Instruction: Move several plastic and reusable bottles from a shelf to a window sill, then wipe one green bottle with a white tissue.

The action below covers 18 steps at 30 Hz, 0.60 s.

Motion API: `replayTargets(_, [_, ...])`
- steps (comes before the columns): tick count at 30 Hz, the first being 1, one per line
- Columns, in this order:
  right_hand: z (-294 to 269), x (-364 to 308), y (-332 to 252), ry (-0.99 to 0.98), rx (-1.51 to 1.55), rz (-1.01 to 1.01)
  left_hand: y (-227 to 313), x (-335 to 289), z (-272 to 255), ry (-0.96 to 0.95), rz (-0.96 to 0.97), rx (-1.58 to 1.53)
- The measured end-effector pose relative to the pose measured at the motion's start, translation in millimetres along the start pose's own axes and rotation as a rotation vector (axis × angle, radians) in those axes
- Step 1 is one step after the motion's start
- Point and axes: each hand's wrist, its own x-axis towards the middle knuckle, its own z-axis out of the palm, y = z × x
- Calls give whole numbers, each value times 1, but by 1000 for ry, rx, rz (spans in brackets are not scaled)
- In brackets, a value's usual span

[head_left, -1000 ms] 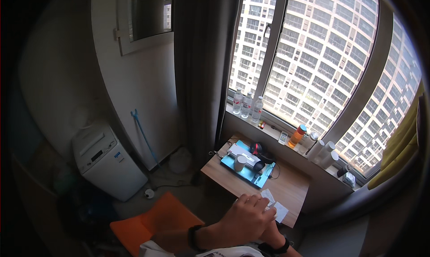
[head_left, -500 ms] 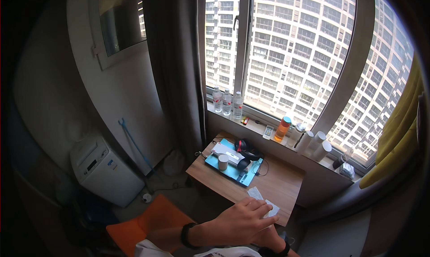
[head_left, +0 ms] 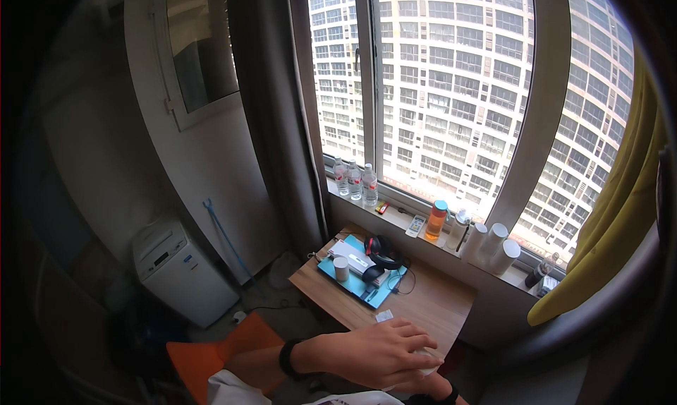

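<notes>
1. Daylight is coming through a tall window (head_left: 451, 94) facing a high-rise block, with a grey curtain (head_left: 271, 109) hanging at its left edge and a yellow curtain (head_left: 620, 214) at its right.
2. Standing on the floor at the lower left is a white appliance (head_left: 180, 271); an orange seat (head_left: 226, 352) is showing just below the wooden table (head_left: 430, 306).
3. Lying on the far part of the table is a blue mat (head_left: 356, 281) carrying a white box (head_left: 352, 255), black-and-red headphones (head_left: 381, 251) and a small white cup (head_left: 341, 267).
4. Lining the sill are clear water bottles (head_left: 355, 181), an orange bottle (head_left: 436, 220) and white cylinders (head_left: 490, 244).
5. The left hand (head_left: 377, 348), wearing a dark wristband (head_left: 285, 358), is lying palm-down over the near table edge, fingers (head_left: 412, 332) spread and extended, gripping nothing visible.
6. The right hand (head_left: 423, 384) is sitting directly beneath it, mostly covered; whether its fingers are closed cannot be told.
7. A pale, thin object (head_left: 427, 360) is peeking out between the two hands at the near table edge, touching both. Its kind cannot be determined.
8. Handling judgement: the object is appearing light, thin and probably soft or crushable. Pinching it gently along an exposed edge, while supporting it from below, is advisable.
</notes>
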Motion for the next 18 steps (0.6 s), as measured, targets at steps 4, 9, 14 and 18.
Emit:
replayTargets(4, [-16,0,8,-1,17,-23,6,23,6,35,-51,78])
replayTargets(9, [-23,2,14,0,22,-35,9,43,36,139,-222,255])
replayTargets(14, [-31,6,19,0,24,-28,9,67,60,229,-385,308])
replayTargets(18, [-31,9,22,-9,31,-30,6,70,47,56,-345,212])
